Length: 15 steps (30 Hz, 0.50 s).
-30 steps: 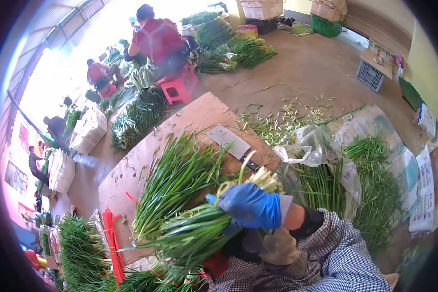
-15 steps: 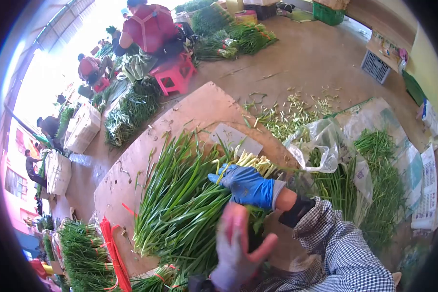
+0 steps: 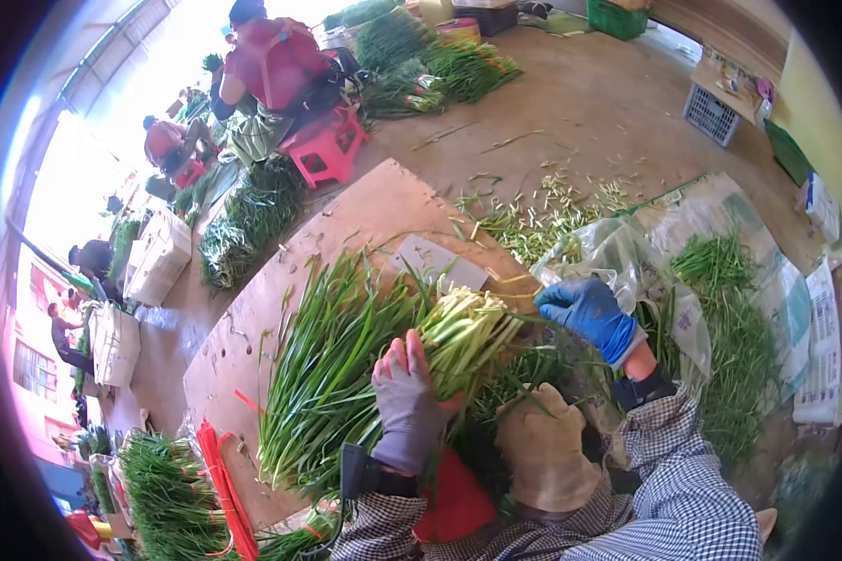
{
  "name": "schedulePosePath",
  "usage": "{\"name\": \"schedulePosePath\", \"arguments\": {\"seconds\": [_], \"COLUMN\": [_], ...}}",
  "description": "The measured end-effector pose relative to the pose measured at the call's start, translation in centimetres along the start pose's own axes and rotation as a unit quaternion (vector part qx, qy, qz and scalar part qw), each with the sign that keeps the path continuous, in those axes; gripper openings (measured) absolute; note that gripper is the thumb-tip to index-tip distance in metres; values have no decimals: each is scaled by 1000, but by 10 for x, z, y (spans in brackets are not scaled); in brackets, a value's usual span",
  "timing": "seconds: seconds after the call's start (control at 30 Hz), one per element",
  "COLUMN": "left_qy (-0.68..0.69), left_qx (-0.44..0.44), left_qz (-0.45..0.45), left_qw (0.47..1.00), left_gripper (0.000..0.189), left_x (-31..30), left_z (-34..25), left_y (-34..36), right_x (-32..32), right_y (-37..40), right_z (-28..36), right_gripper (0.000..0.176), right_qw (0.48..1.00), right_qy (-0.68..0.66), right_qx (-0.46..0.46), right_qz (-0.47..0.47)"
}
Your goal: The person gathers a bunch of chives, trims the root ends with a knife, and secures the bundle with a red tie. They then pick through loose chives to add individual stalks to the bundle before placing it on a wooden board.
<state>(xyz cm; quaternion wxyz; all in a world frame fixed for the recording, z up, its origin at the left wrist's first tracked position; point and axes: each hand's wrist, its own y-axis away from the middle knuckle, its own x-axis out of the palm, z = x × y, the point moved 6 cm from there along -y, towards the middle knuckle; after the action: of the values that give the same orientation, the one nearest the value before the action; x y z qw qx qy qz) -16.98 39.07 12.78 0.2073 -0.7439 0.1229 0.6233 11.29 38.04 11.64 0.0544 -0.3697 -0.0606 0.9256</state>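
A large bunch of garlic chives [image 3: 332, 374] lies on the board [image 3: 393, 206], green leaves to the left, pale stem ends to the right. My left hand [image 3: 408, 411], in a grey glove with bare fingertips, presses round the bunch near where green turns pale. Off the stem ends, to the right, my right hand [image 3: 585, 318] in a blue glove has its fingers pinched together. A thin yellowed leaf [image 3: 513, 280] reaches from those fingertips toward the board. Behind the stem ends a flat metal plate [image 3: 435, 262] lies on the board.
Red ties [image 3: 223, 491] hang at the board's near left edge beside bundled greens [image 3: 164, 486]. Clear plastic [image 3: 617, 248] and more greens [image 3: 730, 327] lie on the right. Cut stem bits [image 3: 552, 215] litter the floor. A person [image 3: 276, 61] sits beyond, near a pink stool [image 3: 327, 145].
My right hand has left the bunch and moved right, drawing a yellowed leaf. My left hand has moved up and left onto the bunch. The view has shifted slightly.
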Motion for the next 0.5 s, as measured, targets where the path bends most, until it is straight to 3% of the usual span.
{"name": "schedulePosePath", "arguments": {"seconds": [0.23,0.3,0.33,0.43,0.5], "left_qy": [86,83,85,83,95], "left_qx": [-81,-88,-96,-103,-97], "left_qz": [60,74,90,106,101], "left_qw": [991,990,988,986,985], "left_gripper": [116,116,116,117,118], "left_x": [1,4,6,4,3], "left_z": [30,34,36,35,35], "left_y": [-18,-20,-21,-21,-20], "right_x": [22,49,65,68,53], "right_y": [-22,-32,-39,-43,-36], "right_z": [34,41,34,25,23], "right_gripper": [26,23,17,18,28], "right_qw": [991,979,975,981,973], "right_qy": [89,127,167,119,152], "right_qx": [-101,-154,-138,-135,-115], "right_qz": [-23,27,38,76,129]}}
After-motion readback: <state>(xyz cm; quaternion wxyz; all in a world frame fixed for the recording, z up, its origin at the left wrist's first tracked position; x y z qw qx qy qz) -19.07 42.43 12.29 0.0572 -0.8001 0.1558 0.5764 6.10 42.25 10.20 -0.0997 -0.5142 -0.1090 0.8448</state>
